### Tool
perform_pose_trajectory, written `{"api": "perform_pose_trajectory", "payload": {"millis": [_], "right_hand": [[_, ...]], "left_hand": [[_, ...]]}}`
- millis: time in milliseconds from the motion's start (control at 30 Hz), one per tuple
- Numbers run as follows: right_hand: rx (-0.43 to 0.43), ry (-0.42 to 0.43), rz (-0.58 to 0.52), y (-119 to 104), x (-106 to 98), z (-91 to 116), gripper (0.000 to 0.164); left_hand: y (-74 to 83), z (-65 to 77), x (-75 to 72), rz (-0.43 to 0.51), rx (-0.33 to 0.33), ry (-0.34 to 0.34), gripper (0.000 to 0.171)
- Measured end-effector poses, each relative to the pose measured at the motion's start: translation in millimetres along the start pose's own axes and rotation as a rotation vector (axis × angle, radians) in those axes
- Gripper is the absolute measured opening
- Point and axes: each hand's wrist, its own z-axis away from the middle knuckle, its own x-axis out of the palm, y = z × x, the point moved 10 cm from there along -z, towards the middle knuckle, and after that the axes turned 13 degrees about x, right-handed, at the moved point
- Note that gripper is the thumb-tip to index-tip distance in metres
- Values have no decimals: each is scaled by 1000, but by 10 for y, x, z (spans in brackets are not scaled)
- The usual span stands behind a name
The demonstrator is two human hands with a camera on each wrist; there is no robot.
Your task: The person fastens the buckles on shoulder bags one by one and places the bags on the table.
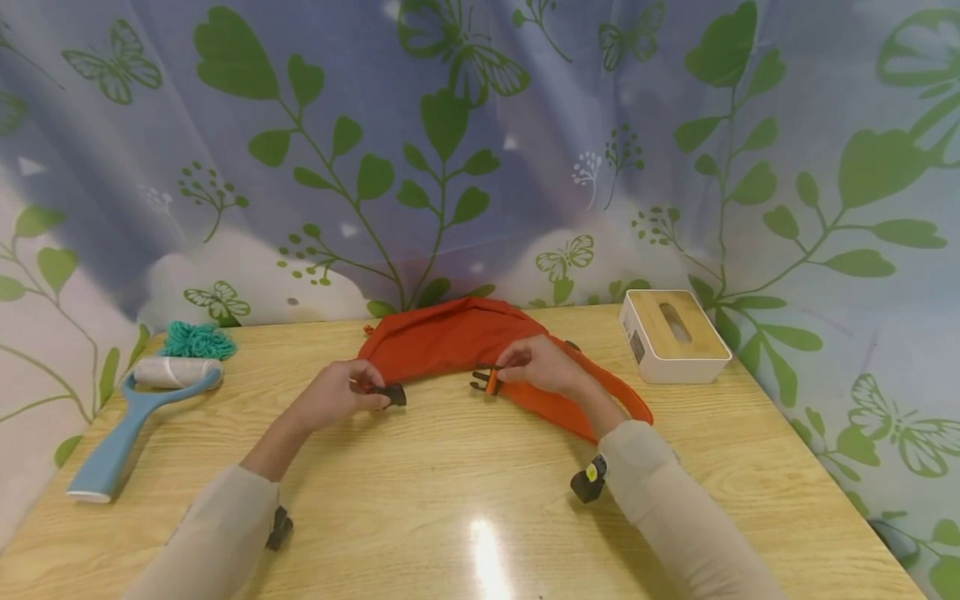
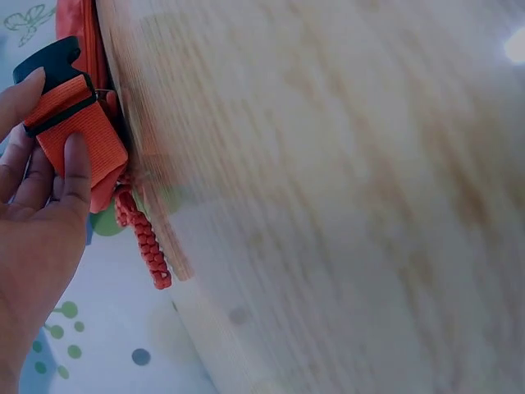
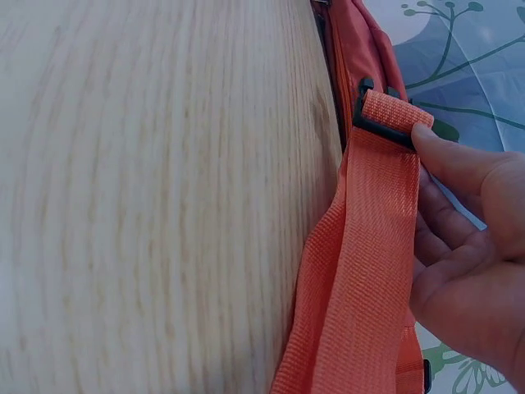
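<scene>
An orange-red waist bag lies at the back of the table, its two buckle halves apart. The left hand pinches the black socket half of the buckle and its short orange webbing between thumb and fingers. A braided red zipper pull hangs beside it in the left wrist view. With thumb and fingers, the right hand holds the black pronged half of the buckle, where the long orange strap loops through. The prongs point toward the left hand.
At the left lie a lint roller with a blue handle and a bundle of teal yarn. A white tissue box with a wooden lid stands at the right. Behind the wooden table hangs a leaf-patterned curtain.
</scene>
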Motion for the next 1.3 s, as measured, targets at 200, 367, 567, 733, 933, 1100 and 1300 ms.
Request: {"api": "perform_pose_trajectory", "payload": {"millis": [200, 367, 567, 733, 933, 1100, 1300], "right_hand": [[0, -33, -53, -18, 24, 20, 13], [-1, -49, -76, -31, 37, 33, 13], [-14, -67, -79, -68, 63, 23, 13], [-20, -66, -68, -96, 65, -1, 12], [-32, -66, -65, -139, 74, -23, 13], [-41, -60, -56, -184, 87, -26, 12], [-76, -38, -17, -288, 101, -40, 11]], "left_hand": [[17, -1, -13, 17, -7, 5, 16], [25, 8, -13, 42, -23, 9, 17], [-8, 6, -17, 39, -48, 20, 16], [-12, -22, -24, 41, -38, 21, 16], [11, -25, -24, 55, -23, 19, 18], [32, -24, -22, 64, -22, 17, 18], [-2, -27, -16, 75, -36, 10, 18]]}}
